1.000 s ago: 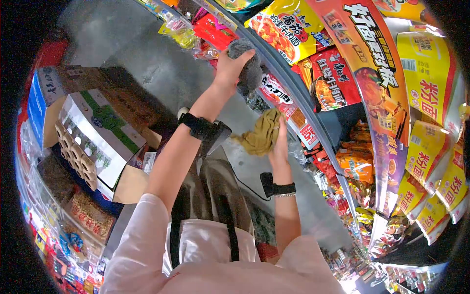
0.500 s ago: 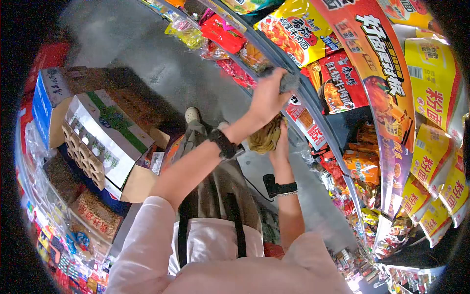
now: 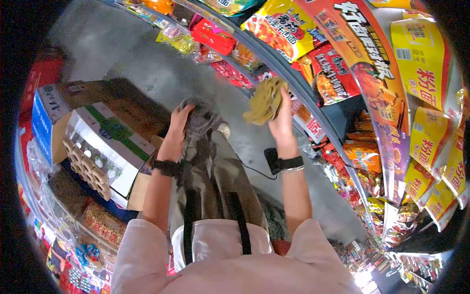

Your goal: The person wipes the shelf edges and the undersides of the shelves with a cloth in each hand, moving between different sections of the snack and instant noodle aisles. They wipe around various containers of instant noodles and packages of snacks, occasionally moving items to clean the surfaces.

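Observation:
My left hand [image 3: 180, 119] is closed on a crumpled dark grey cloth [image 3: 202, 119], which hangs in front of my legs above the floor. Farther right, my right hand [image 3: 281, 116] grips a bunched olive-yellow cloth [image 3: 265, 100] close to the front edge of the shelf. The two cloths are apart from each other. Part of each hand's fingers is hidden by the fabric. Each wrist wears a black band.
Shelves on my right carry instant noodle packs [image 3: 283, 30], red bags [image 3: 332, 73] and yellow packs [image 3: 424, 63]. An orange printed strip [image 3: 364, 44] lines a shelf. To my left stand an open carton [image 3: 100, 147] with egg trays [image 3: 87, 168] and a blue-white box [image 3: 43, 125].
My left hand has swung from the shelf edge to the left with the grey cloth. My right hand has risen slightly, still holding the yellow cloth, which now shows more fully.

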Action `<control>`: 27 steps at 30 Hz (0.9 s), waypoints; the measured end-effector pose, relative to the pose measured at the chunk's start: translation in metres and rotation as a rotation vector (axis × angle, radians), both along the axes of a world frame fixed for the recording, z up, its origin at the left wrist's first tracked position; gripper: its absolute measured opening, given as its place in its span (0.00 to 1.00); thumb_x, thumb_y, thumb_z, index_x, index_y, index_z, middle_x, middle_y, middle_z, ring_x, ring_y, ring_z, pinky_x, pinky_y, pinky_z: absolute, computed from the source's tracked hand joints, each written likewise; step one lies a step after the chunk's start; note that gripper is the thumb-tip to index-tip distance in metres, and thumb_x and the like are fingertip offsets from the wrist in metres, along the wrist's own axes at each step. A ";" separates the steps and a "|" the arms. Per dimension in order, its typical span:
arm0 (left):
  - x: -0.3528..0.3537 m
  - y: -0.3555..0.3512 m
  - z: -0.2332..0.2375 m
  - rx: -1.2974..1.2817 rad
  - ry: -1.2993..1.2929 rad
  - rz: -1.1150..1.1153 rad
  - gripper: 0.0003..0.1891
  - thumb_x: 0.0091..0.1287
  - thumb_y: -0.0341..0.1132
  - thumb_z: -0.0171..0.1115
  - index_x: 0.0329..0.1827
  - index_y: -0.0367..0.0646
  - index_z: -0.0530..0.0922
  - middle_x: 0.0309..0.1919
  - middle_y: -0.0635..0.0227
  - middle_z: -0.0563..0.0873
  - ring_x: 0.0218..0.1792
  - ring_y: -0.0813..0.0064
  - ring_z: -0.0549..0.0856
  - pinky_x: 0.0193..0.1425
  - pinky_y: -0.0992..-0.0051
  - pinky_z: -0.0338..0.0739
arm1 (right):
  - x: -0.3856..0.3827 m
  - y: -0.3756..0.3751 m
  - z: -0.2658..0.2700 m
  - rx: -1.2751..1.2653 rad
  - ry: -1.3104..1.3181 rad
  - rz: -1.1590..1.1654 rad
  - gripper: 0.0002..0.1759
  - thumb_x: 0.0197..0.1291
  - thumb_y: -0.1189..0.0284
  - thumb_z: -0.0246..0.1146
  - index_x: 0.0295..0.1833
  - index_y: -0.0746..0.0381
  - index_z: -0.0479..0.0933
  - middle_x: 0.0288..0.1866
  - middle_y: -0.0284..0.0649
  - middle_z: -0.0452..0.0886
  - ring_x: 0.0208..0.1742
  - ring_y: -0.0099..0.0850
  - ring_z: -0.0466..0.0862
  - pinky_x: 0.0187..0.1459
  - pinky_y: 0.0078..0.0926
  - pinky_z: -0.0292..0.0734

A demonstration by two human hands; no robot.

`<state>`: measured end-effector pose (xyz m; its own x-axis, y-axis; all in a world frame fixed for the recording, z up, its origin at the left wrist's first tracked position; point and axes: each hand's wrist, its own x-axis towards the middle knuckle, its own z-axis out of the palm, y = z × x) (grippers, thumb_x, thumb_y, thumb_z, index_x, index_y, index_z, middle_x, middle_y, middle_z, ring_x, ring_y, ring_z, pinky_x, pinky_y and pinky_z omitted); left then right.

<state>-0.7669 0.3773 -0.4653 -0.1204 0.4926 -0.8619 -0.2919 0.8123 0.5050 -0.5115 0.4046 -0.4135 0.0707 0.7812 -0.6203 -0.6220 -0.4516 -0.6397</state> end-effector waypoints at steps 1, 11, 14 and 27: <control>-0.016 -0.014 -0.010 -0.093 0.071 0.011 0.24 0.55 0.37 0.61 0.53 0.38 0.69 0.39 0.61 0.80 0.34 0.69 0.82 0.32 0.72 0.75 | -0.005 0.011 0.002 0.025 0.042 0.029 0.24 0.60 0.57 0.53 0.58 0.59 0.66 0.55 0.33 0.72 0.55 0.29 0.72 0.57 0.32 0.65; -0.080 -0.185 -0.138 -0.140 0.583 -0.569 0.28 0.52 0.42 0.64 0.51 0.31 0.72 0.42 0.57 0.80 0.42 0.64 0.80 0.44 0.71 0.72 | -0.011 0.042 0.005 0.031 0.368 -0.103 0.19 0.60 0.66 0.51 0.56 0.63 0.66 0.56 0.42 0.71 0.58 0.38 0.70 0.60 0.39 0.64; -0.051 -0.171 -0.095 0.109 0.225 -0.273 0.30 0.52 0.44 0.64 0.51 0.28 0.71 0.45 0.51 0.79 0.45 0.62 0.80 0.44 0.69 0.73 | 0.017 0.013 0.015 0.052 0.269 -0.187 0.19 0.61 0.66 0.51 0.55 0.63 0.67 0.57 0.43 0.71 0.59 0.39 0.70 0.61 0.41 0.62; -0.029 -0.093 -0.115 0.087 0.436 -0.497 0.29 0.53 0.44 0.64 0.52 0.32 0.70 0.36 0.58 0.82 0.36 0.62 0.81 0.38 0.68 0.72 | 0.096 -0.065 0.027 0.030 0.073 -0.432 0.18 0.66 0.64 0.43 0.56 0.62 0.65 0.55 0.41 0.71 0.56 0.38 0.72 0.57 0.40 0.67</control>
<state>-0.7956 0.2838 -0.5806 -0.1898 0.6452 -0.7400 0.3526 0.7482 0.5619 -0.4159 0.3395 -0.3869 0.3517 0.7073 -0.6132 -0.7937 -0.1220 -0.5960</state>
